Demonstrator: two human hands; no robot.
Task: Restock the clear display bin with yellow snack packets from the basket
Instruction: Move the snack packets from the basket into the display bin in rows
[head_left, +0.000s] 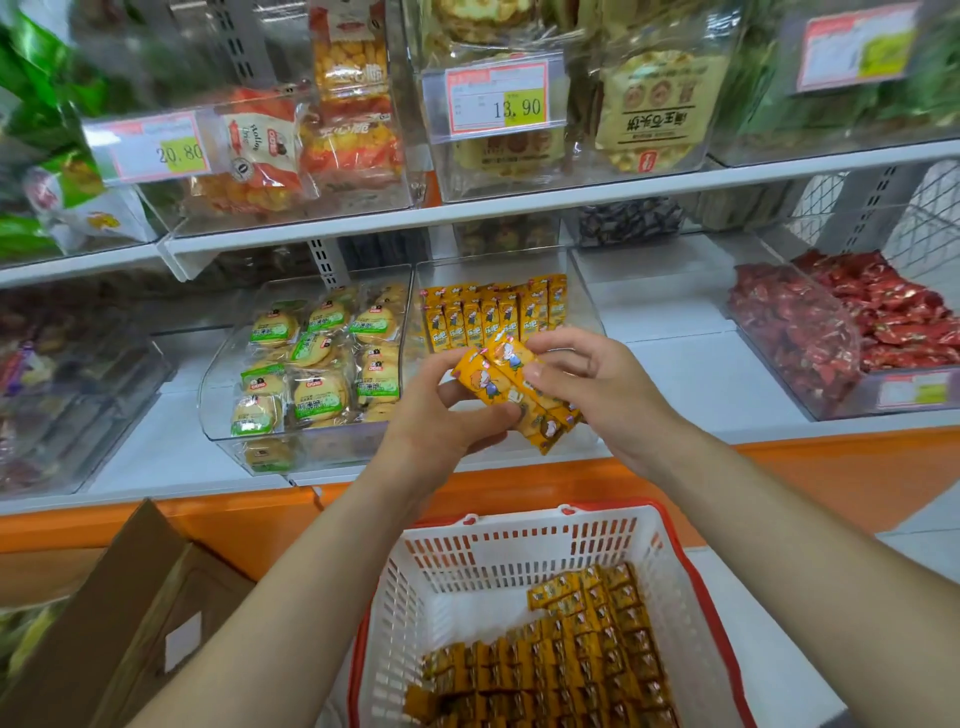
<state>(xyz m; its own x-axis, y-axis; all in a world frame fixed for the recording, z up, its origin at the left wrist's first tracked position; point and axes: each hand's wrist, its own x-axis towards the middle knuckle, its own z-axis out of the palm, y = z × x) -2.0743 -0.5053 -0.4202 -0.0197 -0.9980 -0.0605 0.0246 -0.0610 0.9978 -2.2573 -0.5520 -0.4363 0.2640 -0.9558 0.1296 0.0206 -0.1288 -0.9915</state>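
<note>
Both hands hold a small bundle of yellow snack packets (511, 387) in the air, just in front of the clear display bin (584, 306). My left hand (441, 415) grips the bundle from below and the left. My right hand (592, 379) pinches its upper right side with thumb and fingers. At the back of that bin, a row of the same yellow packets (493, 312) stands upright. Below, a white basket with a red rim (519, 551) holds several more yellow packets (571, 654) along its near and right sides.
Left of the target bin is a clear bin of green-labelled biscuits (317, 358). A bin of red sweets (852, 327) stands to the right. An open cardboard box (130, 613) sits at lower left. Upper-shelf bins carry price tags (501, 98).
</note>
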